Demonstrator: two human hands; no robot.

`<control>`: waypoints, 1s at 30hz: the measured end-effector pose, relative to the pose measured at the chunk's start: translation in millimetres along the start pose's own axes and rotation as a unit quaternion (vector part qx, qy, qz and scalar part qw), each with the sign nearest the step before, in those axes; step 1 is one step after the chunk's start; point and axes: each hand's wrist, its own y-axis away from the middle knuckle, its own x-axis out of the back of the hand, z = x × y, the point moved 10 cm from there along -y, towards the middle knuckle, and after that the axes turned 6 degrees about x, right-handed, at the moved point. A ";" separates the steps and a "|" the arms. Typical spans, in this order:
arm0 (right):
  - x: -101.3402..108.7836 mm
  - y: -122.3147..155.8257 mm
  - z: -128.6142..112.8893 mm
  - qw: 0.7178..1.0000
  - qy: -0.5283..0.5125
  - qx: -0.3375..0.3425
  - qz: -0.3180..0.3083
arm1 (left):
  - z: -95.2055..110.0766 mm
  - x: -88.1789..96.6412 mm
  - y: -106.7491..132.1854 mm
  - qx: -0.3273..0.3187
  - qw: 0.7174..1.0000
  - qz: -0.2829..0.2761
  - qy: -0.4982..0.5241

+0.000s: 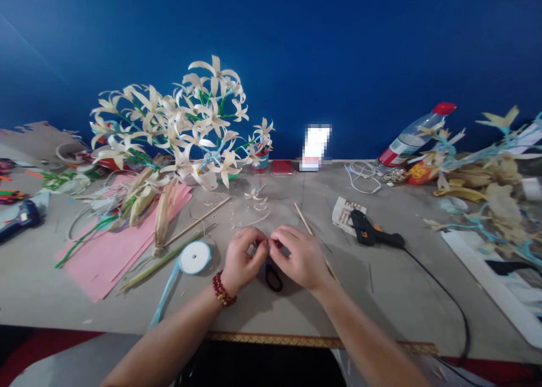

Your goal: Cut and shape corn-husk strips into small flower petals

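My left hand (pixel 245 254), with a red bead bracelet (pixel 223 289) at the wrist, has thumb and index finger pinched together. Facing it, my right hand (pixel 298 256) is pinched the same way, and the fingertips of both nearly meet. Whatever lies between them is too small to make out. Just below the hands, the black handle of a pair of scissors (pixel 274 278) shows on the table; the hands cover the rest. A roll of light blue tape (pixel 195 257) lies left of my left hand, its loose strip trailing toward the table's front edge.
Artificial white flowers (pixel 212 116) stand at the back left, above pink paper sheets (pixel 122 246). Thin sticks (pixel 197 222) lie on the table. On the right are a black glue gun (pixel 375 232) with its cord, a tilted bottle (pixel 417 133) and a white tray (pixel 486 285).
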 end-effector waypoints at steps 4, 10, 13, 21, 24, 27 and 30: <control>4.5 0.7 -3.0 1.000 0.007 0.021 0.004 | -0.3 3.4 -1.1 -0.012 1.000 0.014 -0.023; 38.9 5.9 12.8 0.994 0.010 -0.015 0.108 | -12.8 20.5 -7.6 0.026 0.998 0.051 -0.009; 33.6 4.2 8.7 0.996 0.007 0.009 0.090 | -8.3 15.7 -6.1 0.019 0.999 0.023 0.036; 12.6 0.4 -9.4 0.998 0.022 0.042 0.038 | 8.5 5.0 -2.8 -0.033 0.999 0.009 0.015; 14.7 1.4 -6.9 0.998 0.025 0.035 0.041 | 3.6 8.8 -4.6 -0.026 0.999 0.023 -0.010; 23.6 3.2 -3.1 0.997 0.021 0.023 0.076 | -3.3 17.2 -6.4 0.004 0.999 0.046 -0.009; 24.8 3.7 -3.1 0.996 0.011 0.019 0.087 | -1.8 18.9 -6.0 0.011 0.999 0.042 0.020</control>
